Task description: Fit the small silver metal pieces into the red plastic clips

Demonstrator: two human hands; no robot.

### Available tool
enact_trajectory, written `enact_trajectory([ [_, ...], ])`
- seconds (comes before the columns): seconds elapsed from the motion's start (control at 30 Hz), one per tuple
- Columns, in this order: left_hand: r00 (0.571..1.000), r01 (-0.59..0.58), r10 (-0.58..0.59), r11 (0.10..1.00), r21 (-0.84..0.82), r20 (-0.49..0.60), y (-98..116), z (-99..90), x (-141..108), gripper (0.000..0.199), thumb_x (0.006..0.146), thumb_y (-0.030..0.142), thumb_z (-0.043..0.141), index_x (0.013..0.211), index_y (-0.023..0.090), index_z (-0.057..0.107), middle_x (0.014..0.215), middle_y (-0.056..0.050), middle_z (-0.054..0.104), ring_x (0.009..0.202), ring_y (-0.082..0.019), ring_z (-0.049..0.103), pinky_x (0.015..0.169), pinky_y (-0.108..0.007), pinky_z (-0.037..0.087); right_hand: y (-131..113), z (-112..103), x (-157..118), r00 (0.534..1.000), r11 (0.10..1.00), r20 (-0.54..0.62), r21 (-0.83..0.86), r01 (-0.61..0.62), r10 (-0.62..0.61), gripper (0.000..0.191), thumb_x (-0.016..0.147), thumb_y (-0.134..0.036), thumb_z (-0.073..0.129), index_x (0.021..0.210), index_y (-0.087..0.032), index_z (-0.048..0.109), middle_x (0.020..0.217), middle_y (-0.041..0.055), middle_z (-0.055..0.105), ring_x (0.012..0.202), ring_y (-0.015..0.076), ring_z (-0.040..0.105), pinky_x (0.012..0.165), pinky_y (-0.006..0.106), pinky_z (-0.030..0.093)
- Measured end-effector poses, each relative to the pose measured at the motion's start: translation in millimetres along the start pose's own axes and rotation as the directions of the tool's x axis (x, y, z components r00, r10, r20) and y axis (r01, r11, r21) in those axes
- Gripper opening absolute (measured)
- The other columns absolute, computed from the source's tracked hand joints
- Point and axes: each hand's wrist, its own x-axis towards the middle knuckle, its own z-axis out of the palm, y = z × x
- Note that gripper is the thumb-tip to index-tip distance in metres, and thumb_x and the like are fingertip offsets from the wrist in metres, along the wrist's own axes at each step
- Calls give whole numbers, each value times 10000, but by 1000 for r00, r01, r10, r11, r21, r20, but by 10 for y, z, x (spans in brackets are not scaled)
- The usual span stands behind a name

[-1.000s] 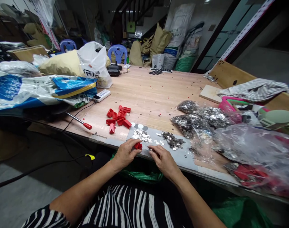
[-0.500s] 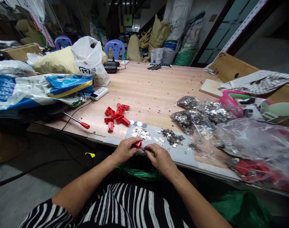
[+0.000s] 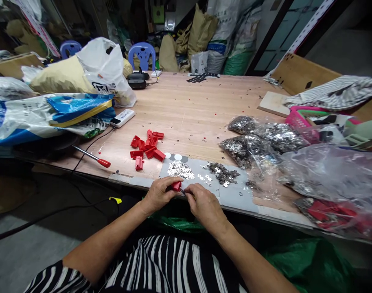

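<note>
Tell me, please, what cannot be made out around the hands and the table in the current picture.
- Held red part, head view: partly covered by the left hand.
- Slim tool, head view: its grip is hidden by the right hand.
- Dark metal pieces, head view: too small and overlapping to count.
- Striped cloth, head view: cut off by the right edge.

One held red part (image 3: 176, 186), about nine loose red parts (image 3: 159, 154) and two chairs (image 3: 143, 49) show.

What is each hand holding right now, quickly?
Left hand: closed, holding a red plastic piece.
Right hand: closed around a slim dark tool, mostly hidden by the fingers.
</note>
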Motion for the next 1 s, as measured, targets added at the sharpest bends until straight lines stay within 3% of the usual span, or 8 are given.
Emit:
enact_trajectory([
  [0.13, 999, 6, -5, 1000, 9, -40, -2, 24, -8, 384, 748, 145, 675, 1118, 237, 631, 1066, -38, 702, 980, -191, 652, 895, -349, 508, -56, 18, 19, 999, 998, -4, -55, -32, 32, 177, 886, -153, 454, 918, -205, 620, 899, 78, 635, 780, 201, 599, 663, 299, 407],
  [0.33, 1000, 16, -16, 999, -33, 1, -33, -4, -13, 374, 752, 198, 680, 1120, 224, 623, 1049, -39, 700, 973, -185, 645, 900, -343, 496, 144, -76, 66, 997, 958, 33, 283, 55, -67, 127, 852, -200, 517, 848, -230, 640, 846, 8, 674, 789, 164, 605, 714, 272, 428],
  [0.4, 1000, -3, 4, 998, -56, 19, -39, -27, -11, 362, 752, 193, 679, 1110, 215, 626, 1031, -40, 700, 959, -180, 645, 893, -333, 495, 190, -92, 69, 997, 945, 33, 322, 52, -66, 122, 854, -221, 517, 826, -228, 635, 818, -3, 677, 759, 157, 603, 695, 270, 426],
  [0.57, 999, -19, 21, 998, -64, 42, -34, -51, 1, 381, 756, 191, 671, 1133, 221, 622, 1024, -40, 695, 955, -180, 641, 892, -336, 492, 193, -34, 36, 995, 972, -11, 213, 95, -95, 109, 843, -188, 512, 829, -218, 616, 827, 18, 657, 768, 166, 587, 698, 281, 417],
  [0.8, 998, -22, 25, 998, -57, 57, -37, -33, 15, 388, 776, 191, 650, 1160, 223, 609, 1062, -53, 687, 1006, -189, 626, 927, -362, 474, 90, 47, 54, 998, 994, -25, 99, 52, -50, 126, 851, -155, 496, 850, -215, 607, 838, 36, 638, 770, 169, 579, 692, 277, 398],
  [1.0, 996, 36, -28, 995, -95, 84, -46, -76, 27, 365, 759, 210, 668, 1122, 217, 627, 1055, -51, 684, 978, -190, 627, 911, -349, 473, 115, -12, 107, 998, 978, 15, 199, 60, -65, 96, 843, -186, 517, 830, -216, 607, 833, 23, 652, 778, 167, 581, 692, 274, 398],
])
